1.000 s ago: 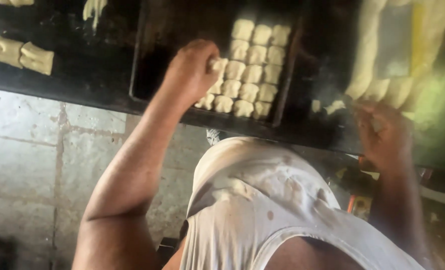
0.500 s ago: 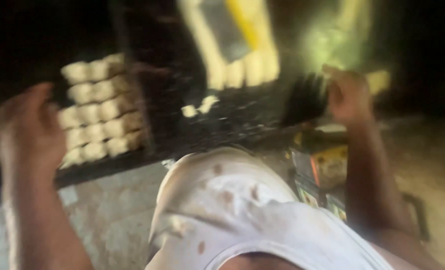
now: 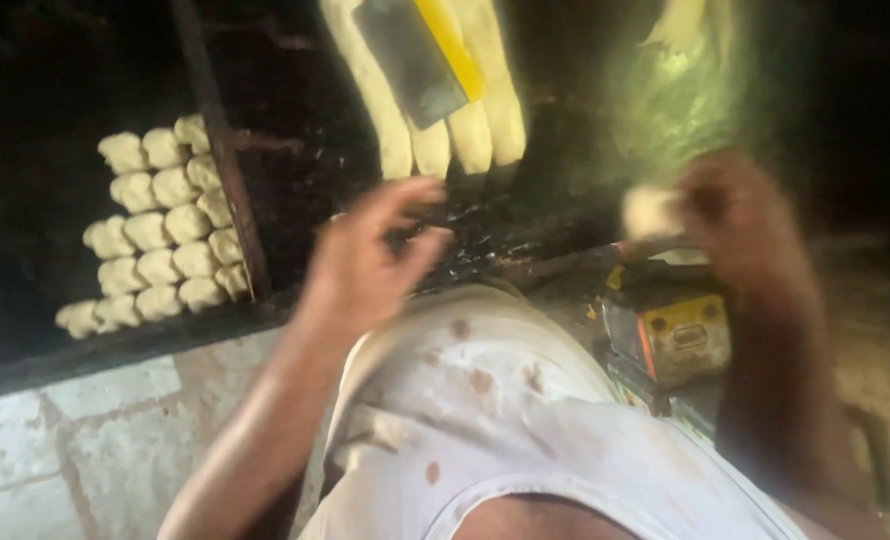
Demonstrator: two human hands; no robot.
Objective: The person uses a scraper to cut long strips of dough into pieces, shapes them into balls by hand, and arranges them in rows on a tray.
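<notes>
My left hand [image 3: 365, 262] hovers over the dark worktop [image 3: 295, 180] with its fingers spread and nothing in them. My right hand [image 3: 740, 220] is blurred and pinches a small pale piece of dough [image 3: 650, 210]. Long rolls of dough [image 3: 445, 100] lie on the worktop just beyond my hands. A flat scraper with a yellow handle [image 3: 420, 50] rests across them. To the left a dark tray [image 3: 230, 180] holds several rows of small dough pieces [image 3: 160, 230].
A yellow and grey box-shaped device [image 3: 675, 330] sits under my right hand at the worktop's edge. A pale tiled wall [image 3: 65, 440] drops below the worktop at lower left. My white stained vest [image 3: 525, 430] fills the lower middle.
My left hand swung from the tray of dough pieces to the middle of the worktop. My right hand lifted off the worktop with a piece of dough. The view shifted right.
</notes>
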